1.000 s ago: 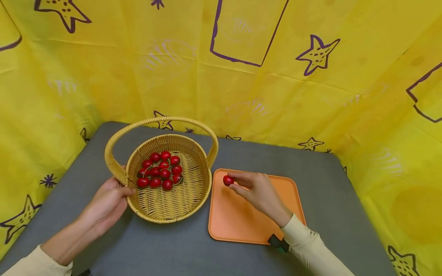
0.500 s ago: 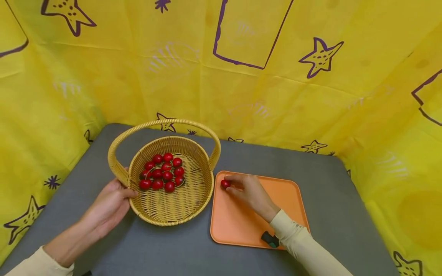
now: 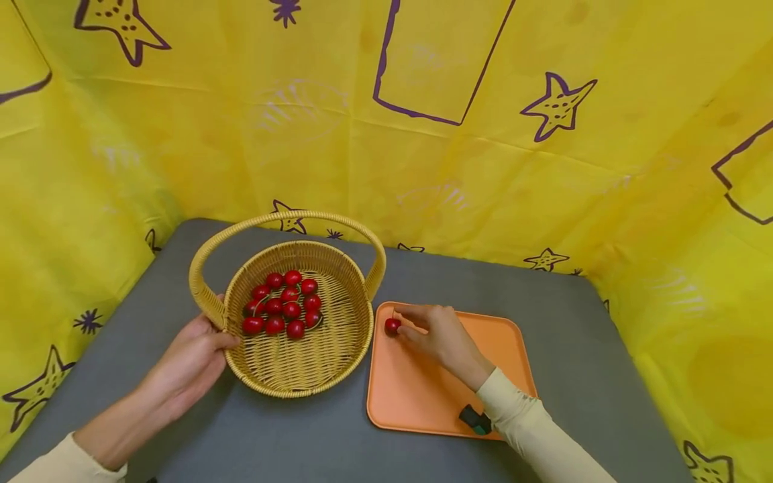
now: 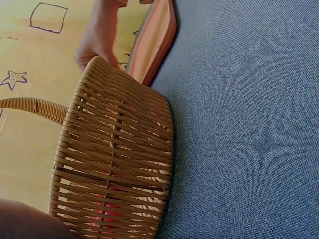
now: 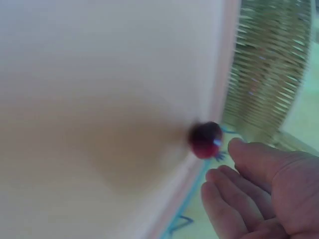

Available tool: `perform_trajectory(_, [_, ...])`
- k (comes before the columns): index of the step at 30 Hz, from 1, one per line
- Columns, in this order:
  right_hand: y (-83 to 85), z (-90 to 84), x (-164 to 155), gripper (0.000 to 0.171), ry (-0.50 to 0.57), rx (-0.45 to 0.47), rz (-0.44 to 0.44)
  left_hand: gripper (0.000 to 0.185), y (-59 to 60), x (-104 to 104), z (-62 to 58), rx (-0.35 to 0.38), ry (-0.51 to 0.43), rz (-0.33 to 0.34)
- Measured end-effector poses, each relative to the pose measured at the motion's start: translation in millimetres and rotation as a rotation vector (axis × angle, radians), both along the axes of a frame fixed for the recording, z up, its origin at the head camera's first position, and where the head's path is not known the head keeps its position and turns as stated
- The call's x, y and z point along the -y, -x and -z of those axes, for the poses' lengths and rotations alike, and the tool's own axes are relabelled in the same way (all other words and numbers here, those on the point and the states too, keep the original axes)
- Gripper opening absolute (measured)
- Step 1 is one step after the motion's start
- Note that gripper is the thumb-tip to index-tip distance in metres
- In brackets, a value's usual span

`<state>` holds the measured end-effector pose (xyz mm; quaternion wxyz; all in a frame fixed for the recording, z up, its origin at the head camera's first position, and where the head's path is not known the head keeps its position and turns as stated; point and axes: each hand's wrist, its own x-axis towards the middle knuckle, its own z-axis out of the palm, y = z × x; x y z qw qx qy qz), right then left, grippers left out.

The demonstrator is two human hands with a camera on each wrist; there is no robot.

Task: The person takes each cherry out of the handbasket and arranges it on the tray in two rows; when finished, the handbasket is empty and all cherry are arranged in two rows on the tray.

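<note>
My left hand (image 3: 192,355) grips the round wicker basket (image 3: 302,386) at its left side, thumb over the rim beside the handle base. Several red cherries (image 3: 274,306) lie together in the basket's left part. A single cherry (image 3: 392,327) with a thin stem is at the far left corner of the orange tray (image 3: 417,409). My right hand (image 3: 443,339) is over that corner, thumb and fingers parted around the cherry. In the right wrist view a small gap shows between the thumb tip and this cherry (image 5: 205,141).
The basket's tall arched handle (image 3: 290,216) rises over its opening. The tray stands close to the basket's right side on a grey table (image 3: 302,443). Yellow printed cloth (image 3: 483,174) hangs behind and at both sides. A dark strap (image 3: 474,421) is at my right wrist.
My right hand has lowered the cherry toward the tray's far left corner, and its fingers have come away from it. The left hand keeps its hold on the basket.
</note>
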<state>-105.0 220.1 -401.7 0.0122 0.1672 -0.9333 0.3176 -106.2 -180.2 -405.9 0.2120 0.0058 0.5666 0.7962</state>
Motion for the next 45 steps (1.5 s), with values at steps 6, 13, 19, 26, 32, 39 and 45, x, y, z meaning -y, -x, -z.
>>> perform_trajectory(6, [-2.5,-30.1,2,0.04,0.106,-0.078,-0.03,0.097,-3.2,-2,-5.0,-0.01,0.004,-0.014])
perform_trajectory(13, [-8.2,-50.9,34,0.038,0.276,-0.041,-0.14,0.096,-3.9,-9,-10.6,-0.011,0.003,-0.058])
perform_trajectory(19, [4.2,-44.8,82,0.038,0.254,-0.005,-0.29,0.095,-3.4,-12,-13.1,-0.013,0.005,-0.073])
perform_trajectory(26, [18.7,-33.4,128,0.041,0.241,0.082,-0.399,0.095,-4.0,-13,-13.2,0.002,0.004,-0.073])
perform_trajectory(32, [29.4,-27.1,152,0.044,0.147,0.072,-0.443,0.092,-4.0,-12,-15.2,-0.007,0.018,-0.063])
perform_trajectory(39, [43.0,-17.1,164,0.042,0.029,0.019,-0.428,0.093,-1.4,-14,-17.8,-0.014,0.011,-0.047])
perform_trajectory(45, [47.9,-6.6,175,0.038,-0.03,-0.002,-0.438,0.093,-4.6,-10,-15.5,0.011,0.013,-0.058])
